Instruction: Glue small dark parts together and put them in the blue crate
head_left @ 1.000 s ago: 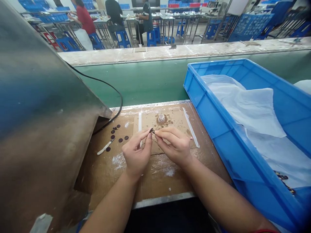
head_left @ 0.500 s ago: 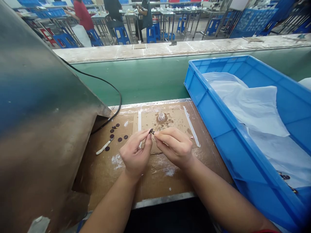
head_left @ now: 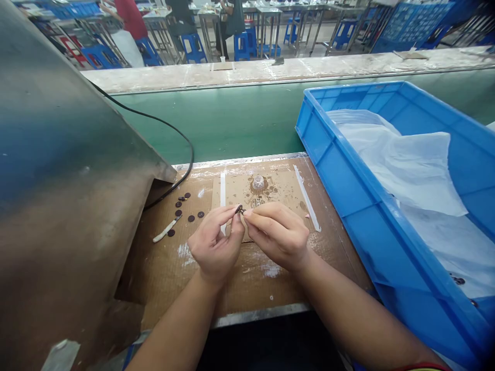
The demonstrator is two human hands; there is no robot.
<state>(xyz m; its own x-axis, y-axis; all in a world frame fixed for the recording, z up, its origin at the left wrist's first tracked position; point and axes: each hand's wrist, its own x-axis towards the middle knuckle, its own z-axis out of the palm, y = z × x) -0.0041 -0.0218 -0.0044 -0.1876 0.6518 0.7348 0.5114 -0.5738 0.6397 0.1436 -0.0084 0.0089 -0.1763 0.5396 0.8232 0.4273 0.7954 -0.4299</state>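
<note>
Between thumb and fingertips, my left hand (head_left: 216, 245) pinches a small dark round disc (head_left: 238, 209), tilted on edge. My right hand (head_left: 278, 234) meets it from the right, its fingertips closed on a tiny dark piece (head_left: 243, 211) that touches or adjoins the disc. What exactly this piece is, I cannot make out. Left of my hands, several loose dark discs (head_left: 191, 218) lie on the brown board. Among them rests a thin blade-like tool with a white-wrapped handle (head_left: 165, 230).
A cardboard sheet (head_left: 284, 180), edged with white tape, bears a small whitish lump (head_left: 258, 182) in a wet stain. On the right stands a blue crate (head_left: 340, 170) with white sheets (head_left: 410, 154) inside. A metal housing (head_left: 77, 196) and black cable (head_left: 170, 125) border the left. People sit beyond.
The view has tipped slightly downward, so the background sits higher. Both hands keep their pinch on the small dark parts, with barely any movement.
</note>
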